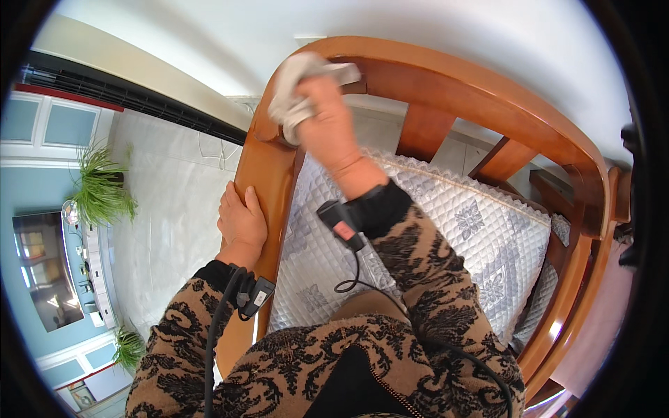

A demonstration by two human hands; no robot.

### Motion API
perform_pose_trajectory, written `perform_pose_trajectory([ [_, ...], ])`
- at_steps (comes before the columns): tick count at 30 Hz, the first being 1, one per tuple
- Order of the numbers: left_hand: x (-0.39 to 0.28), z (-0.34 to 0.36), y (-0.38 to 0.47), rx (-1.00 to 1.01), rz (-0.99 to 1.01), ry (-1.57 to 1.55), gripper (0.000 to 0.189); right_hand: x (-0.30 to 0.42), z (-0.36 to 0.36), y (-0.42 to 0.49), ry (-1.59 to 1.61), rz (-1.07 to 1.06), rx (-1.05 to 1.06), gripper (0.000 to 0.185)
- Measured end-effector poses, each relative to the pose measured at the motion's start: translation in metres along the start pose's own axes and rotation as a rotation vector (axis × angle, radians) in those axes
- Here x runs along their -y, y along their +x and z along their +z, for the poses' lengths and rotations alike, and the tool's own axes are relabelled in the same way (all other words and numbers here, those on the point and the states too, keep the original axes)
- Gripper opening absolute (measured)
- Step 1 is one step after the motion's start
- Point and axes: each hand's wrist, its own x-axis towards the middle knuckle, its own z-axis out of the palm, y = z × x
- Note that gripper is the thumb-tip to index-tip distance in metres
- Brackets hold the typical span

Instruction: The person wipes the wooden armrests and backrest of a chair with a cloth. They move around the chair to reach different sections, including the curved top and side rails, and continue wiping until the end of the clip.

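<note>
My right hand is closed around a crumpled pale grey cloth, both somewhat blurred. The cloth lies against the rounded upper corner of a reddish-brown wooden sofa frame. Lower left, my left hand rests flat on the sofa's broad wooden rail, thumb apart from the fingers and nothing held. Between my arms spreads a white and grey quilted seat cover with a flower pattern and lace edge. Part of it is hidden by my right arm and body.
Each wrist carries a small black device, the right one and the left one, with trailing cables. A white wall stands behind the frame. Leftward are a tiled floor, green plants and a television. Pink fabric lies at right.
</note>
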Motion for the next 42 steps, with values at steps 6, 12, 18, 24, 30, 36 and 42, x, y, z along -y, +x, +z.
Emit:
perform_pose_trajectory([
  [6, -0.004, -0.003, -0.001, 0.041, -0.031, -0.019, 0.06, 0.015, -0.012, -0.027, 0.042, -0.03, 0.199, 0.024],
  [12, -0.004, -0.004, -0.002, 0.053, -0.045, -0.023, 0.06, 0.003, -0.062, 0.068, -0.235, -0.217, -0.051, 0.02],
  [18, -0.007, -0.005, 0.0, 0.054, -0.05, -0.02, 0.061, -0.012, -0.012, 0.088, -0.788, -0.364, 0.12, 0.019],
  [24, -0.005, -0.003, -0.001, 0.043, -0.047, -0.017, 0.061, 0.014, 0.032, 0.04, -0.567, -0.38, 0.432, 0.011],
  [30, -0.004, -0.003, 0.0, 0.032, -0.048, -0.019, 0.06, 0.027, 0.022, 0.013, -0.388, -0.511, 0.507, 0.008],
  [36, -0.001, -0.006, 0.002, 0.096, -0.041, -0.004, 0.06, 0.043, 0.0, -0.02, -0.171, -0.542, 0.575, 0.013],
  [42, 0.001, -0.008, 0.004, 0.153, -0.029, 0.044, 0.061, 0.077, -0.022, -0.014, 0.058, -0.145, 0.334, 0.034],
])
